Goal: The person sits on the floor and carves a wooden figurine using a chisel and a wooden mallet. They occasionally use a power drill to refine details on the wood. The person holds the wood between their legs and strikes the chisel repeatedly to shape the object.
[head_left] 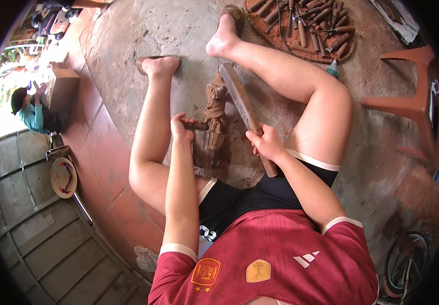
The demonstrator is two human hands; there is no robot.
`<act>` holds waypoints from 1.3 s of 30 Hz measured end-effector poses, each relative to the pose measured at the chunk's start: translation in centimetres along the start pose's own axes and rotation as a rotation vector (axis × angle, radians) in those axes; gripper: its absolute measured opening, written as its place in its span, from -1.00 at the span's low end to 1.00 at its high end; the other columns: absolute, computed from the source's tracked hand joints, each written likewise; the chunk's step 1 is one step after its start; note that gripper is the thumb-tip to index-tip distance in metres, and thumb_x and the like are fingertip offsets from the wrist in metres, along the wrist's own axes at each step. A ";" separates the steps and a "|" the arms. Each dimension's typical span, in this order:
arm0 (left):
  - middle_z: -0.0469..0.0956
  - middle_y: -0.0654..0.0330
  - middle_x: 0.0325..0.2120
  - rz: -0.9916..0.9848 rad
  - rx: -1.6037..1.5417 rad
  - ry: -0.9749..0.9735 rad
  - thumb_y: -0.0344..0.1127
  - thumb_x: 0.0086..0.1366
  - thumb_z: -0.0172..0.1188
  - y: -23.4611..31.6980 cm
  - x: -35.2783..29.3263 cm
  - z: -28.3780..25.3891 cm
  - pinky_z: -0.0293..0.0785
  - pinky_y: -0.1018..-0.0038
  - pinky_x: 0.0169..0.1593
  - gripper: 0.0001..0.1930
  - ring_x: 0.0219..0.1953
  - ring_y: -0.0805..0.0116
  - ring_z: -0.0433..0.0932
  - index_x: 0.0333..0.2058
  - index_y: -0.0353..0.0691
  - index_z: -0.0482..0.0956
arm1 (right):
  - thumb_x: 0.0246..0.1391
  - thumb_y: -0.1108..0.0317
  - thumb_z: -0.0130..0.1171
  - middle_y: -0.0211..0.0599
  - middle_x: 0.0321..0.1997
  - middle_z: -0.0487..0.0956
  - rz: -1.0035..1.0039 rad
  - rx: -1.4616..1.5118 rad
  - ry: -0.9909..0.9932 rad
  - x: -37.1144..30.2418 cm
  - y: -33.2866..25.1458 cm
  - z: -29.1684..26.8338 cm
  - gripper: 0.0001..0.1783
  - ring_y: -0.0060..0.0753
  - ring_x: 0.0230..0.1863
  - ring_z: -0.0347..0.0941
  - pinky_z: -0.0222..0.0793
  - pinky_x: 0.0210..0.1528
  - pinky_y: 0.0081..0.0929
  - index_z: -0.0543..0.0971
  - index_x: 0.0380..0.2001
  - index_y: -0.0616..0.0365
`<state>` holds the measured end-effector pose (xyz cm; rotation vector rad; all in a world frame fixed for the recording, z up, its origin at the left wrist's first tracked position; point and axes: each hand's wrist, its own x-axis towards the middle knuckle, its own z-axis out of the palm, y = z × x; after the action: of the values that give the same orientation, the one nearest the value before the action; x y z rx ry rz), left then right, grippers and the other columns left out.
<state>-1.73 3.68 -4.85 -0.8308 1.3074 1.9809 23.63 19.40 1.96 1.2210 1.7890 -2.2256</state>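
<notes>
My right hand [266, 142] is wrapped round the lower part of a long wooden club [241, 96]. The club slants up and to the left, its far end beside a partly carved wooden figure [215, 99]. That figure stands between my legs, rising from a dark, rough block at its base [209, 150]. On its left side my left hand [181, 127] is closed round a short wood-handled chisel [197, 125], which points right, toward the lower part of the carving. The chisel's tip is too small to make out.
Beyond my right foot, a round tray [275, 38] holds many wood-handled carving tools, with a small bottle [333, 68] at its edge. To the right stands a brown plastic chair [407, 101]. Far left, a person in teal [32, 116] sits by a box [63, 89]; a round hat [64, 178] lies nearer.
</notes>
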 end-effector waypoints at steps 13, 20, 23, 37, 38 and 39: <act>0.48 0.20 -0.54 0.335 0.979 0.200 0.14 0.26 0.16 -0.3 2.6 -4.9 0.34 0.39 -0.38 -0.56 -0.46 0.38 0.46 -0.39 -0.20 0.53 | 0.05 0.40 0.13 -0.26 -0.51 0.49 0.179 -0.029 -0.020 3.1 2.3 2.1 -0.69 -0.44 -0.63 0.47 0.42 -0.56 -0.41 0.40 -0.18 0.38; 0.35 0.28 -0.62 0.254 0.553 0.046 0.10 0.31 0.11 -0.3 5.5 -6.0 0.39 0.28 -0.24 -0.60 -0.53 0.38 0.34 -0.46 -0.13 0.42 | -0.09 0.44 0.15 -0.20 -0.53 0.53 0.388 0.166 -0.139 4.1 2.9 1.2 -0.82 -0.34 -0.60 0.50 0.44 -0.50 -0.37 0.49 -0.43 0.36; 0.38 0.24 -0.62 0.181 0.134 -0.184 0.07 0.39 0.00 -1.7 4.6 -4.0 0.41 0.23 -0.29 -0.58 -0.51 0.36 0.42 -0.42 -0.20 0.46 | -0.05 0.42 0.15 -0.24 -0.55 0.50 0.442 0.355 -0.170 3.7 2.3 1.1 -0.86 -0.34 -0.58 0.50 0.44 -0.51 -0.35 0.49 -0.50 0.30; 0.24 0.29 -0.69 0.069 -0.041 -0.247 0.02 0.42 -0.05 1.1 3.6 -5.8 0.43 0.16 -0.23 -0.57 -0.59 0.34 0.33 -0.53 -0.15 0.30 | 0.01 0.42 0.10 -0.25 -0.45 0.42 0.280 0.153 -0.157 -0.5 -0.5 -1.1 -0.37 -0.44 -0.56 0.40 0.43 -0.63 -0.40 0.21 0.18 0.32; 0.21 0.30 -0.69 0.047 -0.065 -0.160 0.03 0.42 -0.04 1.3 3.8 -5.8 0.43 0.16 -0.23 -0.56 -0.60 0.34 0.31 -0.55 -0.14 0.27 | 0.01 0.42 0.09 -0.25 -0.44 0.42 0.295 0.090 -0.180 -0.7 -0.4 -0.9 -0.37 -0.44 -0.54 0.41 0.43 -0.63 -0.40 0.20 0.18 0.32; 0.19 0.31 -0.70 0.015 -0.088 -0.079 0.03 0.42 -0.03 1.2 3.7 -5.1 0.43 0.16 -0.24 -0.55 -0.61 0.34 0.29 -0.57 -0.12 0.23 | 0.01 0.42 0.09 -0.25 -0.43 0.42 0.312 0.029 -0.191 -0.9 -0.3 -1.0 -0.37 -0.44 -0.52 0.42 0.43 -0.63 -0.40 0.20 0.18 0.32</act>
<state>-4.07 -0.95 -8.67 -0.7768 1.1921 2.0741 24.58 19.95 2.72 1.1540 1.3957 -2.1141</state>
